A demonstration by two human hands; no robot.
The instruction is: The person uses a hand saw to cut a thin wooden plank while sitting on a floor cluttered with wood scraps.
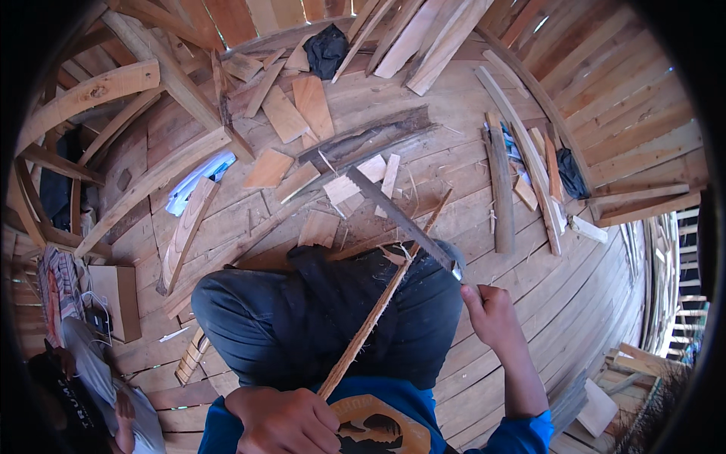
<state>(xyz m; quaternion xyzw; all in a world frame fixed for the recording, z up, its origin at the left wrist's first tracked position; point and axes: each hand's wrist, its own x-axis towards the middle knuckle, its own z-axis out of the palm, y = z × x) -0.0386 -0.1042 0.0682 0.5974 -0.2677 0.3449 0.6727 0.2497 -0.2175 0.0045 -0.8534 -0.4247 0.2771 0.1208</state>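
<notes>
Clasping a long, rough brown wooden strip [368,325] in the left grip [283,421] above a dark-trousered lap [249,321], a grey toothed metal saw [401,218] in the right grip [490,314]; risking a cut there by slipping.

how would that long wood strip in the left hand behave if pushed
The strip looks light, being narrow for its length. Probably fairly stiff, running nearly straight out from the left hand. Its frayed edges may splinter.

frayed wooden strip [378,306], slanting up rightward; long grey blade [404,222], tilted opposite way, crossing upper part.
</notes>
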